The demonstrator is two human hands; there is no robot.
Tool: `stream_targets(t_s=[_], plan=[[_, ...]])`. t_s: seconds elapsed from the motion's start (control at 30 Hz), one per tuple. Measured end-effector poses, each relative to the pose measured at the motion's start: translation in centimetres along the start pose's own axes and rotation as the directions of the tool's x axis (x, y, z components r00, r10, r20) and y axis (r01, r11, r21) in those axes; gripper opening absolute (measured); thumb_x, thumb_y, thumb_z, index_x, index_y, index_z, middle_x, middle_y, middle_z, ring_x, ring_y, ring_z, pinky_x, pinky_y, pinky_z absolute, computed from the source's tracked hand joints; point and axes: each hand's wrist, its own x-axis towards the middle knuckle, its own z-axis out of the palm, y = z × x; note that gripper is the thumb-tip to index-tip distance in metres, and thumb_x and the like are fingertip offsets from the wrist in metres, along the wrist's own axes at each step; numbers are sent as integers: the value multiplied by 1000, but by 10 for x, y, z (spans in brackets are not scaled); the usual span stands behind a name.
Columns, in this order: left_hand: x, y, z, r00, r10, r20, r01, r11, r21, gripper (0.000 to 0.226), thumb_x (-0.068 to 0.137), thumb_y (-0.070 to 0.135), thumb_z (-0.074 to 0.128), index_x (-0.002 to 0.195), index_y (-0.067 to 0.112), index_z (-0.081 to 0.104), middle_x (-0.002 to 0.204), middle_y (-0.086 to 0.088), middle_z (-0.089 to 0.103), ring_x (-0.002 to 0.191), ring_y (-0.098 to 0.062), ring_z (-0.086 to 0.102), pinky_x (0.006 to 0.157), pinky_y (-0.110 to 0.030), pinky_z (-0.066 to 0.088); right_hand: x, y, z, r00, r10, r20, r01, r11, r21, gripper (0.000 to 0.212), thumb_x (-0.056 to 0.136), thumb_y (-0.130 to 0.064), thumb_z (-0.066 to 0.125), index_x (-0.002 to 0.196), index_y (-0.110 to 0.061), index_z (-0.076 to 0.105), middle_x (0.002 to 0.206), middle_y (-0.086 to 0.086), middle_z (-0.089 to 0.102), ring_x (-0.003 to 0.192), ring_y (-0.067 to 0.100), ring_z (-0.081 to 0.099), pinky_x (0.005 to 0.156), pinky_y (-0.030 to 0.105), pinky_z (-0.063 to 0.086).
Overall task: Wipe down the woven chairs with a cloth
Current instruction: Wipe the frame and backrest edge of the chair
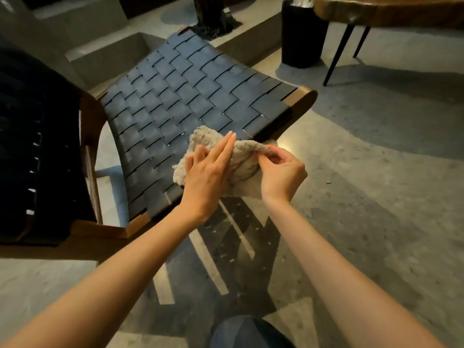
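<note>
A chair with a dark woven strap seat (175,96) and a brown wooden frame (302,95) fills the upper left. A beige fluffy cloth (244,156) lies bunched over the seat's near front edge. My left hand (208,172) rests on the cloth with two fingers stretched straight across it and the others bent. My right hand (281,172) pinches a fold of the cloth between thumb and curled fingers, just off the seat's edge. The chair's dark woven back (32,146) stands at the far left.
Polished grey concrete floor (376,197) spreads to the right and below. A round wooden table (391,11) on thin black legs stands at the top right, with a black cylindrical bin (301,38) beside it. A concrete ledge (105,56) runs behind the chair.
</note>
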Motion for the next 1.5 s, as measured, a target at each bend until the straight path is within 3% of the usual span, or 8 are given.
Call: stream_targets(t_s=[0.27,0.43,0.63,0.83,1.0,1.17,1.37,1.5], plan=[[83,50,7,991,131,5,-131,990,-43,68,96,22,51,152,24,13,156,6,22,103,-18,29,87,-30,19,74,-15,-15,981,38,-191,-18,994,110,15,87,-12,67,100,-21,68,92,-12,65,86,2,64,83,19,53],[123,69,13,986,169,7,-168,984,-62,58,100,41,33,152,24,13,157,4,19,109,-23,30,93,-31,24,114,-29,-17,987,5,-161,15,993,120,16,94,-15,56,108,-23,59,105,-8,61,94,1,57,82,13,49],[122,60,19,963,270,-12,-270,961,-65,61,99,29,45,151,17,16,157,-4,19,133,-25,30,109,-32,23,103,-22,-12,981,-179,-72,180,984,3,25,99,-12,47,121,-20,56,125,1,61,107,5,56,83,11,48],[101,56,15,979,204,-2,-204,976,-79,68,95,27,51,152,20,14,157,4,18,116,-22,31,97,-32,27,96,-27,-18,930,-358,81,367,910,-194,28,97,-10,48,122,-15,60,136,10,52,125,21,49,102,41,45],[64,37,3,988,153,5,-152,985,-78,70,92,25,58,150,20,21,156,1,23,108,-23,32,91,-35,34,67,-30,-20,851,-414,322,497,834,-240,30,98,-7,46,124,-12,60,148,15,39,140,23,33,112,28,30],[4,4,-12,996,45,73,-45,999,-5,78,85,15,67,149,10,24,154,-8,27,107,-26,32,92,-40,36,13,-22,-7,786,-424,450,568,782,-256,31,97,-12,51,127,-13,60,147,13,41,139,22,35,110,26,27],[-69,-36,-23,989,-100,105,90,991,95,82,78,0,72,147,5,29,151,-13,32,106,-28,34,93,-44,42,-52,-11,12,729,-458,508,620,758,-206,28,91,-13,62,118,-15,68,131,12,58,123,23,54,95,33,49],[-110,-54,-27,971,-215,105,204,973,108,90,70,-1,78,146,3,29,148,-14,36,110,-27,31,93,-48,44,-87,-6,22,674,-511,534,659,742,-123,29,81,-3,72,109,-10,72,114,10,68,117,29,58,91,36,49]])
